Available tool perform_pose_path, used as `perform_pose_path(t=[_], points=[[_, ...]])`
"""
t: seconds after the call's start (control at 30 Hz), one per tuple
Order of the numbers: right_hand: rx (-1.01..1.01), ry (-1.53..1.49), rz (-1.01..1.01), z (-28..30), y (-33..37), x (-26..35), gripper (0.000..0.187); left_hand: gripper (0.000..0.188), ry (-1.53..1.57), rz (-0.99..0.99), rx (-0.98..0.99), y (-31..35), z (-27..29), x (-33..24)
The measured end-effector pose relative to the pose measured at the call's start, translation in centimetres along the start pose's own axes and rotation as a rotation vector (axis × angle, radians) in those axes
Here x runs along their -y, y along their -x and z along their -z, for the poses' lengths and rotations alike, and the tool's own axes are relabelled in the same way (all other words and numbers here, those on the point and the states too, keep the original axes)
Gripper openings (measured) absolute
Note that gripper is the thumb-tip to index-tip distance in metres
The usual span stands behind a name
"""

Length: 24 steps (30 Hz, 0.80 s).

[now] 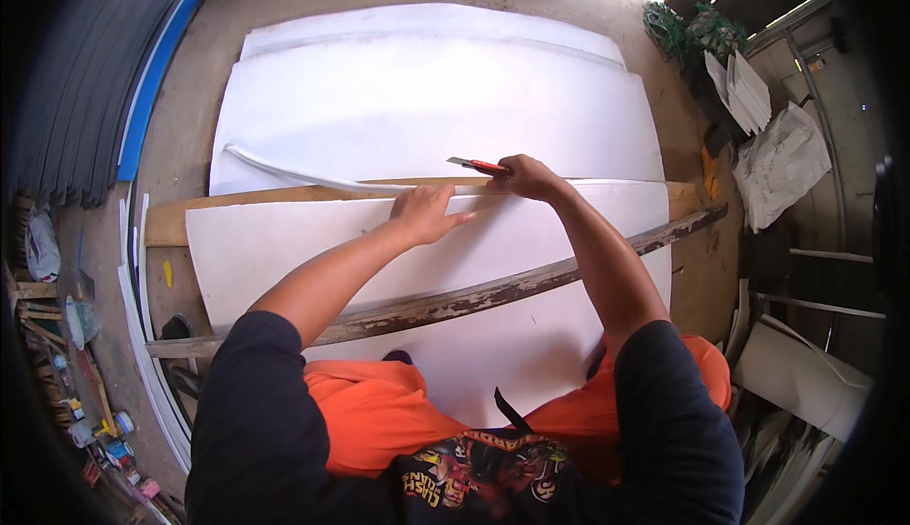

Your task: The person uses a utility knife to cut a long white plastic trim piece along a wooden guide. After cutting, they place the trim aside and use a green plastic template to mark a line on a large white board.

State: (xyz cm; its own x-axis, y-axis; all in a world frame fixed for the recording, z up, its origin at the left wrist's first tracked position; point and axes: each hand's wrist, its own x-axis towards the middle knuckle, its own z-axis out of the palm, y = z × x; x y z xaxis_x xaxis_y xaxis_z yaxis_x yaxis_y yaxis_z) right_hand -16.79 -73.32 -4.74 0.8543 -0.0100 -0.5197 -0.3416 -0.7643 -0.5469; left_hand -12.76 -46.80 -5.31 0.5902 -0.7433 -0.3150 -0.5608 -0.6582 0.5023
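Nearest the camera: orange trousers and a dark printed shirt were seen at the lower edge, with a black strap between the knees.
Front sheet: a white sheet was laid across the lap and over a worn wooden batten that ran slantwise beneath both forearms.
Left hand: the left hand was pressed flat on the front sheet, fingers spread toward the right, just beside the cut edge.
Right hand: the right hand was closed around a red utility knife; the blade was pointed left along the sheet's far edge.
Cut strip: a thin white strip was curled away leftward from that edge.
Under the cut: a wooden board was seen under the edge.
Beyond: larger white sheets were spread on the floor.
Left side: dark stacked panels and small paint pots were ranged there.
Right side: crumpled paper and green netting were heaped there.
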Motion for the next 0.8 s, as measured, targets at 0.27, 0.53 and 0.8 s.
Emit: perform_pose_path(t=[0.27,0.53,0.8], points=[[0.062,-0.065,0.058,2.7,-1.6,-8.6,0.041,0.067,0.003,0.159,-0.059,-0.2,0.9,-1.6],[0.136,-0.119,0.250,2.7,-1.1,-10.4,0.060,0.068,-0.100,0.338,-0.052,-1.0,0.6,-4.9],[0.192,-0.292,0.250,2.3,-1.2,-9.6,0.055,0.060,-0.040,0.302,-0.050,-3.7,-1.2,-11.7]])
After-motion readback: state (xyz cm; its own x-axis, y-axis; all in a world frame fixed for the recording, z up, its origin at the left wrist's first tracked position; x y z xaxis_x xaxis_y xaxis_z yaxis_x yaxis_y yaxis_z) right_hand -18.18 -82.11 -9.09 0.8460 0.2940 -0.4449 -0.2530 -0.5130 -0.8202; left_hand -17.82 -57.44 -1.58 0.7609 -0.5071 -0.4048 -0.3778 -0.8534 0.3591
